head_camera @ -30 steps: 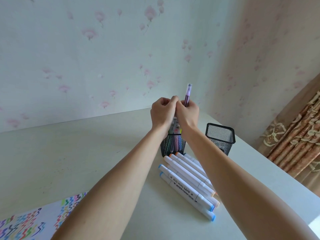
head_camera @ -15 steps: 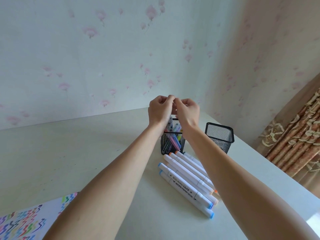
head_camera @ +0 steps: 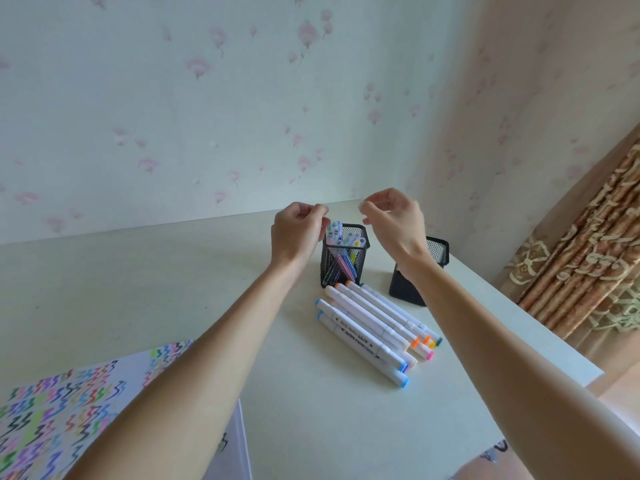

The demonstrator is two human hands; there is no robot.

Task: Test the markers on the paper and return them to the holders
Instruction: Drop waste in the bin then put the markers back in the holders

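Markers (head_camera: 372, 327) lie in a row on the tabletop (head_camera: 145, 292), at about six o'clock from our fingers (head_camera: 320, 210). Our left hand (head_camera: 296, 233) is loosely curled and holds nothing; our right hand (head_camera: 394, 220) is relaxed and also holds nothing. Both hover above the filled mesh holder (head_camera: 343, 258). Each marker's long axis runs from eleven to five o'clock. We judge both hands about equally near. A second mesh holder (head_camera: 415, 271) stands at three o'clock, the scribbled paper (head_camera: 69, 410) at eight.
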